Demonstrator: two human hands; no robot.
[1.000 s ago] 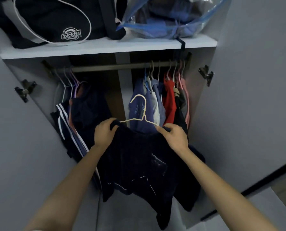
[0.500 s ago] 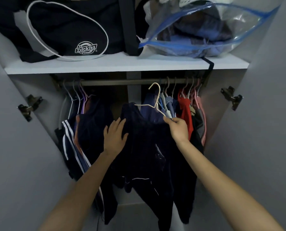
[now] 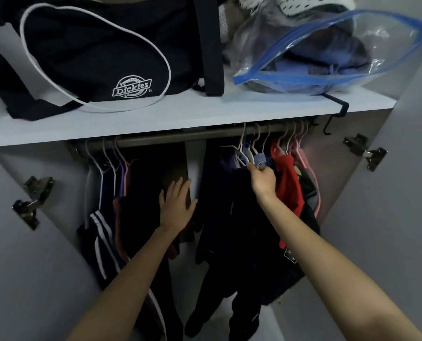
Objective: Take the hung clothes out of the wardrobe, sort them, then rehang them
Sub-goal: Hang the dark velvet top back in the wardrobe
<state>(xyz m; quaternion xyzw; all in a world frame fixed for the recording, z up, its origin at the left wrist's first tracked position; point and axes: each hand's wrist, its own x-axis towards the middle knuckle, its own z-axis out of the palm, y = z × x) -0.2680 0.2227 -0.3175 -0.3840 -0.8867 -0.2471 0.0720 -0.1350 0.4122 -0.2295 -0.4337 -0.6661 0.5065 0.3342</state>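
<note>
A dark navy garment [image 3: 219, 217] hangs on a pale wire hanger [image 3: 239, 148] whose hook sits over the wardrobe rail [image 3: 180, 139]. My right hand [image 3: 263, 177] grips that hanger at the garment's right shoulder. My left hand [image 3: 176, 205] is flat and spread, fingers apart, in the gap left of the garment, holding nothing. Right of it hang blue, red [image 3: 287, 183] and pink clothes. At the rail's left end hang dark clothes, one with white stripes [image 3: 101, 232].
Both wardrobe doors stand open, with metal hinges at left [image 3: 31, 201] and right [image 3: 366, 151]. The shelf [image 3: 180, 114] above the rail bears a black Dickies bag [image 3: 94, 52] and a clear zip bag of clothes [image 3: 315, 57].
The navy garment on its hanger went up from in front of me onto the rail. My left hand let go of it and opened; my right hand rose with the hanger.
</note>
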